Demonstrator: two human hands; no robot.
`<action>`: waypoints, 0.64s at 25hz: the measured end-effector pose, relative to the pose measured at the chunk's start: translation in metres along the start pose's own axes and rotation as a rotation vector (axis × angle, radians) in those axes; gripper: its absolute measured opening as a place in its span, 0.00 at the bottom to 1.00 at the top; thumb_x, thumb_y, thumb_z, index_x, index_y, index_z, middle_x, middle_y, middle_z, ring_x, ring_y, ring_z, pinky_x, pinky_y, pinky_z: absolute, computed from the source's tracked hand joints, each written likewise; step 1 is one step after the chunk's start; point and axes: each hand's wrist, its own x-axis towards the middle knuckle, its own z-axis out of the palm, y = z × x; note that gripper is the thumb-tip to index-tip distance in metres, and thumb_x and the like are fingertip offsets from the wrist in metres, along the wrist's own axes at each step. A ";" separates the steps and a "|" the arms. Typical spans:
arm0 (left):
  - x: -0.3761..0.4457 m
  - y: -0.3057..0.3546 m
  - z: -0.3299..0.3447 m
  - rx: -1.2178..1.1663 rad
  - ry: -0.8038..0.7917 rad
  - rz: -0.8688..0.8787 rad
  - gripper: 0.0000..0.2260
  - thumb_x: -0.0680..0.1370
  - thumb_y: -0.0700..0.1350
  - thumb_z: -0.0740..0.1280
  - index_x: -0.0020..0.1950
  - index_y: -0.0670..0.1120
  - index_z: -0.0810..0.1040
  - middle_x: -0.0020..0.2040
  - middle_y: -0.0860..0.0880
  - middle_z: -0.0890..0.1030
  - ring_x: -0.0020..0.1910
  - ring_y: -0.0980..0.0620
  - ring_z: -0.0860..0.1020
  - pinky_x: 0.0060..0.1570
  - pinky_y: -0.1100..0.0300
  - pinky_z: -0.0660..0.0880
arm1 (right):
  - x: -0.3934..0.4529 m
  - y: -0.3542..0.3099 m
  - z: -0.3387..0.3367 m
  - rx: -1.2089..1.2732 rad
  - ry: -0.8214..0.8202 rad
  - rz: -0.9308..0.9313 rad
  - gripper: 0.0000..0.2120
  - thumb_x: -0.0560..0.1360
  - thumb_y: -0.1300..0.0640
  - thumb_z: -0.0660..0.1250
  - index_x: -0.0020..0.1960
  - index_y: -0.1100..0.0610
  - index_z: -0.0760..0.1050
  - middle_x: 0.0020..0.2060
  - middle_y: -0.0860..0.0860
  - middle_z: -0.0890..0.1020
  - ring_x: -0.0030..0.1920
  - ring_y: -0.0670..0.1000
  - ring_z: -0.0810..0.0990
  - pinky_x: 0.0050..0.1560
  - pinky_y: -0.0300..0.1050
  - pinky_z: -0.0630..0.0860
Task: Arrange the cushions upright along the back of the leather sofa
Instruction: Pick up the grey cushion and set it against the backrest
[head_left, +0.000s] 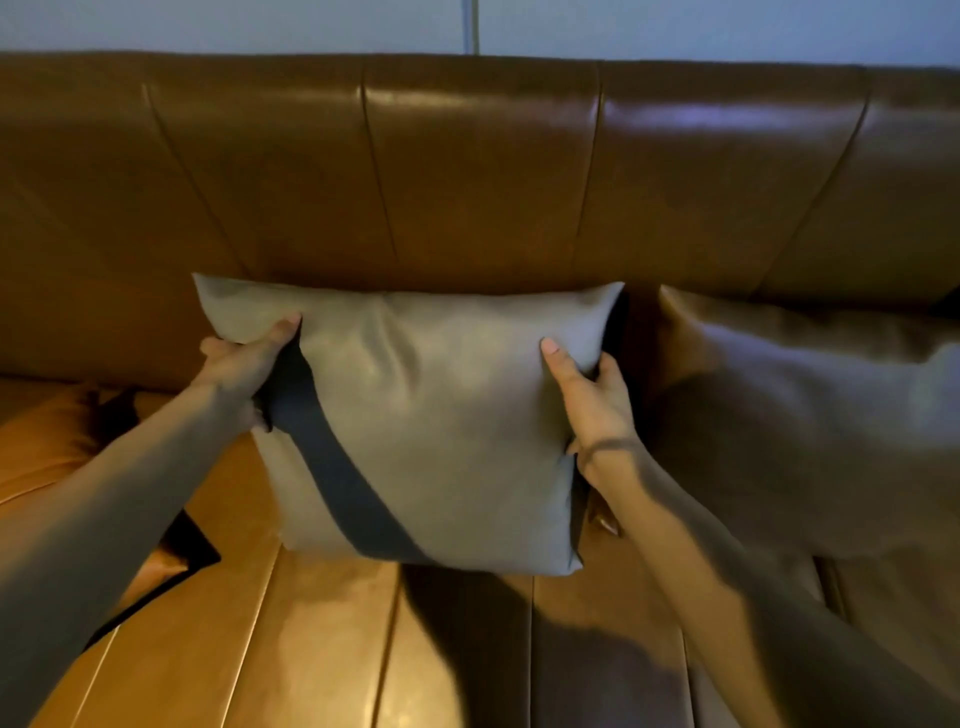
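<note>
Fingers of the left hand (244, 358) clamp the grey cushion (431, 415) at its 9 o'clock edge: thumb laid across the front face near the upper left corner, remaining fingers wrapped behind and out of sight. Fingers of the right hand (592, 400) grip the cushion's 3 o'clock edge the same way, thumb pressed flat on the front face, the rest curled around the side seam and mostly hidden. Cushion sits between the two hands, upright, its top edge touching the backrest (467, 171) of the brown leather sofa, its bottom edge at the seat (291, 639). A dark diagonal band (337, 478) runs across its face from the left thumb down toward 6 o'clock.

At 3 o'clock from the held cushion, just beside it, a second cushion (810, 415), brown-grey and shiny, leans against the backrest; its right side is cut off by the frame edge. At 9 o'clock, low on the seat, an orange cushion (47, 431) with a dark corner lies partly under the left forearm; whether it is flat or tilted cannot be told. Whether the held cushion's base rests fully on the seat is unclear, as shadow covers the leather beneath it. Pale wall (675, 26) shows above the backrest at 12 o'clock.
</note>
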 end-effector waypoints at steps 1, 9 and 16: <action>-0.004 0.003 0.000 -0.019 -0.008 0.031 0.42 0.72 0.57 0.74 0.77 0.50 0.51 0.76 0.44 0.61 0.75 0.35 0.60 0.66 0.27 0.62 | -0.002 -0.002 -0.002 0.000 0.023 -0.023 0.27 0.71 0.45 0.74 0.66 0.51 0.72 0.57 0.48 0.81 0.57 0.51 0.81 0.63 0.55 0.77; -0.021 -0.013 0.023 -0.229 -0.061 0.105 0.44 0.72 0.57 0.74 0.77 0.53 0.50 0.72 0.48 0.67 0.70 0.42 0.67 0.64 0.38 0.68 | 0.000 -0.002 -0.021 0.039 0.024 -0.057 0.30 0.72 0.44 0.72 0.71 0.46 0.66 0.61 0.47 0.77 0.62 0.53 0.77 0.66 0.58 0.73; -0.023 -0.014 0.026 -0.282 -0.063 0.168 0.41 0.71 0.56 0.75 0.77 0.53 0.54 0.60 0.53 0.72 0.59 0.49 0.72 0.63 0.46 0.71 | -0.006 -0.007 -0.025 0.037 0.083 -0.155 0.26 0.76 0.48 0.69 0.71 0.53 0.68 0.61 0.50 0.78 0.63 0.52 0.77 0.67 0.54 0.72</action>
